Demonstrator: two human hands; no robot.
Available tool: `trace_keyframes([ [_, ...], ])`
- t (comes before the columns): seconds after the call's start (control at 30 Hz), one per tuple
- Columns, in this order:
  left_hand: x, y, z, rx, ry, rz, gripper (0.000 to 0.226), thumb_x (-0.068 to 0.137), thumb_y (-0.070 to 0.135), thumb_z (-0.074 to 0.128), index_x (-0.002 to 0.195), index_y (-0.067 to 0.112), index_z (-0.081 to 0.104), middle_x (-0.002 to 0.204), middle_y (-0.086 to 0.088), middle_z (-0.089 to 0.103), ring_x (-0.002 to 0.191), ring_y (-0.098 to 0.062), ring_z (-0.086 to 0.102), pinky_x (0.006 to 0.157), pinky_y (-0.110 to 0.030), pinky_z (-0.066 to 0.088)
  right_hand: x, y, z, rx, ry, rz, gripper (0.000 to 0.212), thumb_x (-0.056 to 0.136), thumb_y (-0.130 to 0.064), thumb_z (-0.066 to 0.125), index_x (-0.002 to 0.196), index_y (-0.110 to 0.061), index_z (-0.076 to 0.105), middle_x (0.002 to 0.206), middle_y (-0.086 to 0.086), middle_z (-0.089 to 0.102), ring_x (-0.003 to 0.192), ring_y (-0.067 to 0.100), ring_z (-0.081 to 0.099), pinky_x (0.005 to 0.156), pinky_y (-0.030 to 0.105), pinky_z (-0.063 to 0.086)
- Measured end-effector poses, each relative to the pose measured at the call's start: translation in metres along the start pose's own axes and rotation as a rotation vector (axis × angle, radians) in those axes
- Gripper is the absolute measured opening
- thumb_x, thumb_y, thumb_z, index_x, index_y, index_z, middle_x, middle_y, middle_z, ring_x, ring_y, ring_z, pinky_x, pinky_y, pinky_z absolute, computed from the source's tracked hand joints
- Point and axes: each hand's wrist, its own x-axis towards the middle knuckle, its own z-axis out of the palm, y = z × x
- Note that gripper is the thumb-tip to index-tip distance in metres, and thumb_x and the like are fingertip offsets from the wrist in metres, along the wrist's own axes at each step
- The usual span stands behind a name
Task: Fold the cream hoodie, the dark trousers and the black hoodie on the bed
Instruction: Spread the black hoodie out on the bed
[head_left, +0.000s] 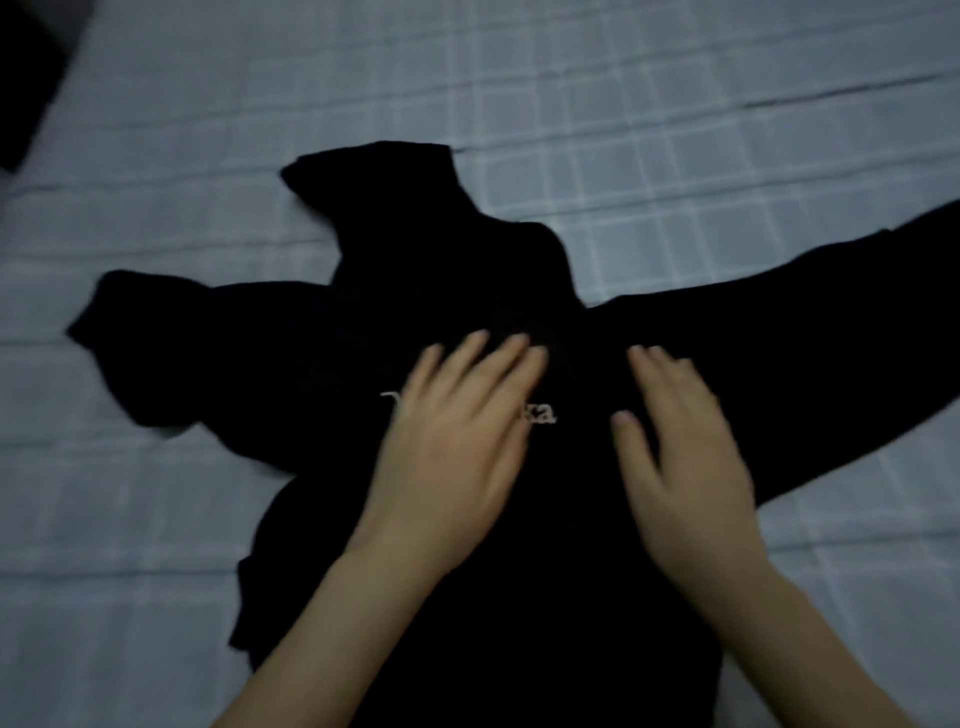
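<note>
Black hoodie (467, 291) spread on bed (675, 130); left hand (452, 441), right hand (680, 452) flat, grip apart; bedding bare around edges.

The black hoodie (467, 322) lies flat, front up, sleeves spread wide, pale lettering across its chest.

Left hand (457, 436) is lying palm down, fingers spread and extended forward. Right hand (680, 447) is lying flat beside it, fingers together, thumb angling toward the left hand. Neither is gripping anything. Both bare forearms are reaching in from the near edge, converging slightly. Slight motion blur.
</note>
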Motion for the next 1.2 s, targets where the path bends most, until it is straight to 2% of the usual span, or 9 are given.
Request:
trace_keyframes([
  [0.17, -0.088, -0.121, -0.029, 0.071, 0.032, -0.399, 0.057, 0.095, 0.033, 0.036, 0.147, 0.012, 0.044, 0.154, -0.012, 0.041, 0.143, -0.036, 0.034, 0.115, -0.059, 0.025, -0.029, -0.104, 0.070, 0.031, -0.218, -0.179, 0.055, 0.104, -0.036, 0.033, 0.158, -0.030, 0.020, 0.165, -0.011, 0.013, 0.153, 0.008, 0.001, 0.125, 0.033, 0.000],
  [0.3, -0.103, -0.207, -0.030, 0.166, -0.038, -0.476, 0.060, 0.095, 0.042, 0.034, 0.149, 0.017, 0.042, 0.156, -0.009, 0.038, 0.144, -0.039, 0.030, 0.113, -0.060, 0.025, -0.018, -0.149, 0.131, -0.065, -0.176, -0.258, 0.056, 0.103, -0.040, 0.030, 0.157, -0.030, 0.023, 0.165, -0.004, 0.020, 0.153, 0.018, 0.008, 0.125, 0.042, 0.004],
  [0.47, -0.113, -0.231, 0.021, 0.133, -0.227, -0.421, 0.055, 0.104, 0.046, 0.028, 0.156, 0.032, 0.017, 0.165, 0.009, 0.012, 0.151, -0.027, 0.011, 0.120, -0.048, 0.003, -0.010, -0.140, 0.195, -0.433, -0.242, -0.258, 0.058, 0.101, -0.045, 0.027, 0.157, -0.032, 0.021, 0.164, 0.002, 0.022, 0.153, 0.027, 0.013, 0.121, 0.055, 0.010],
  [0.7, -0.135, -0.260, -0.015, -0.072, 0.576, -0.444, 0.045, 0.090, 0.017, 0.062, 0.135, 0.013, 0.055, 0.138, -0.013, 0.048, 0.122, -0.030, 0.046, 0.109, -0.029, 0.031, -0.009, -0.118, 0.217, -0.512, -0.078, -0.319, 0.059, 0.097, -0.042, 0.031, 0.154, -0.026, 0.035, 0.159, 0.006, 0.036, 0.149, 0.031, 0.026, 0.120, 0.055, 0.017],
  [0.77, -0.133, -0.281, -0.026, -0.140, 0.609, -0.612, 0.062, 0.086, 0.027, 0.069, 0.143, 0.024, 0.045, 0.142, -0.014, 0.040, 0.126, -0.023, 0.038, 0.107, -0.023, 0.030, -0.010, -0.118, 0.219, -0.503, -0.052, -0.335, 0.059, 0.098, -0.041, 0.031, 0.154, -0.025, 0.036, 0.158, 0.007, 0.037, 0.148, 0.031, 0.026, 0.120, 0.055, 0.018],
  [0.87, -0.112, -0.305, -0.035, -0.665, 0.448, -0.756, 0.089, 0.082, 0.036, 0.077, 0.152, 0.040, 0.023, 0.155, -0.001, 0.032, 0.137, -0.009, 0.033, 0.113, -0.027, 0.030, -0.011, -0.120, 0.220, -0.498, -0.032, -0.341, 0.059, 0.097, -0.040, 0.032, 0.153, -0.023, 0.037, 0.157, 0.008, 0.038, 0.148, 0.032, 0.028, 0.119, 0.056, 0.020],
  [0.97, -0.093, -0.318, -0.042, -0.752, 0.409, -0.718, 0.082, 0.083, 0.020, 0.077, 0.151, 0.032, 0.033, 0.148, 0.009, 0.044, 0.133, -0.009, 0.046, 0.109, -0.030, 0.040, -0.011, -0.125, 0.218, -0.513, -0.062, -0.322, 0.059, 0.096, -0.039, 0.033, 0.152, -0.022, 0.040, 0.156, 0.009, 0.040, 0.147, 0.033, 0.030, 0.118, 0.056, 0.021],
  [1.07, -0.092, -0.335, -0.061, -0.716, 0.449, -0.689, 0.068, 0.081, 0.006, 0.078, 0.142, 0.019, 0.050, 0.131, 0.001, 0.060, 0.106, -0.006, 0.062, 0.090, -0.021, 0.051, -0.013, -0.137, 0.206, -0.462, -0.118, -0.294, 0.060, 0.095, -0.041, 0.031, 0.151, -0.021, 0.040, 0.156, 0.009, 0.040, 0.147, 0.033, 0.029, 0.118, 0.057, 0.021],
  [1.2, -0.122, -0.363, -0.108, -0.652, 0.409, -0.637, 0.056, 0.080, 0.004, 0.078, 0.125, 0.031, 0.060, 0.097, 0.015, 0.067, 0.047, 0.003, 0.044, 0.054, -0.009, 0.039, -0.018, -0.173, 0.189, -0.300, -0.086, -0.255, 0.063, 0.093, -0.045, 0.035, 0.153, -0.027, 0.035, 0.158, 0.006, 0.036, 0.148, 0.031, 0.026, 0.121, 0.055, 0.015],
])
